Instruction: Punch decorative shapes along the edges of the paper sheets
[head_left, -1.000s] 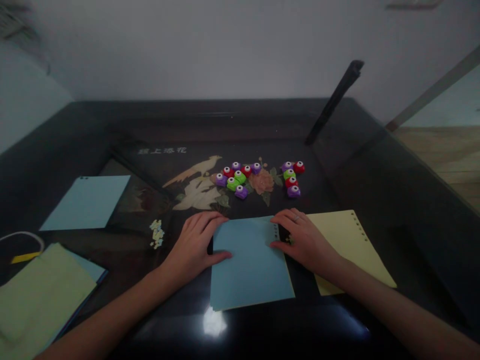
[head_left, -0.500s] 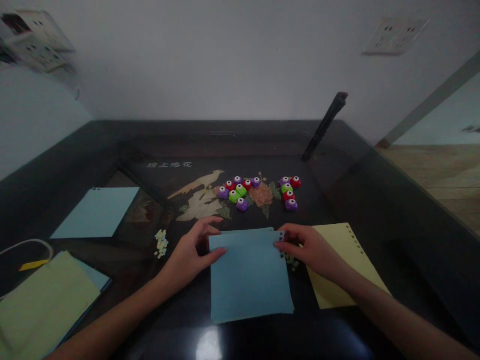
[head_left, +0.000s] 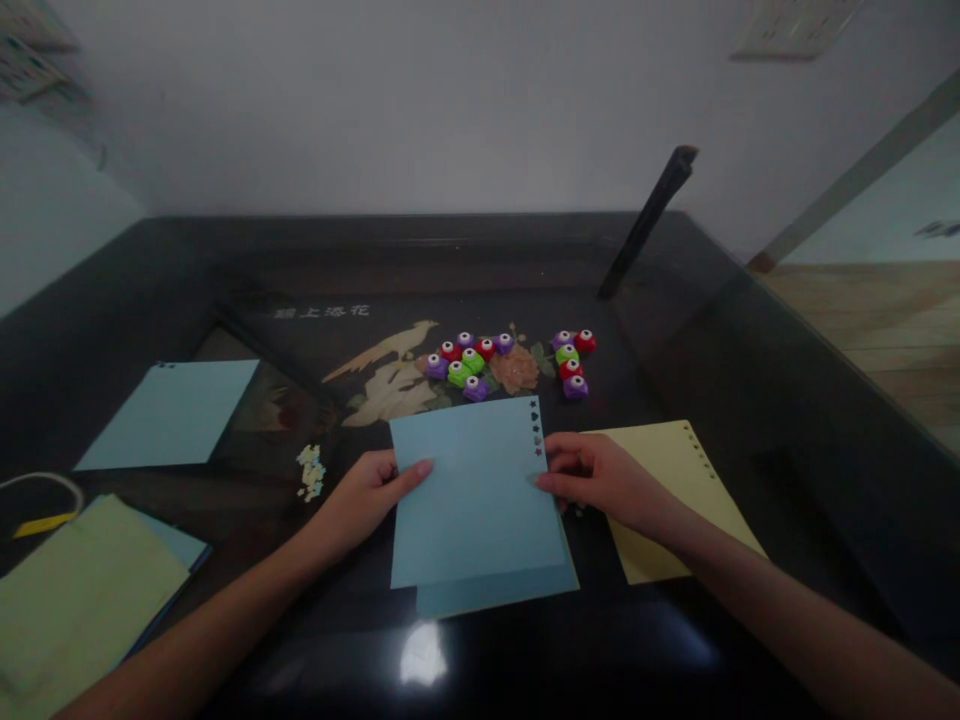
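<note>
Between both hands (head_left: 480, 480), blue sheet (head_left: 472, 485)

My forearms are bare to the edge of view, with no sleeves showing. My left hand (head_left: 365, 494) wears nothing. My right hand (head_left: 600, 478) shows nothing worn that I can make out here.

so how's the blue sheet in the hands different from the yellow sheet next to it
The blue sheet is gripped at both sides by the left hand and right hand; the yellow sheet lies flat on the table. Blue has a short row of punched shapes at one corner; yellow has holes along its whole right edge. Both are plain paper.
</note>
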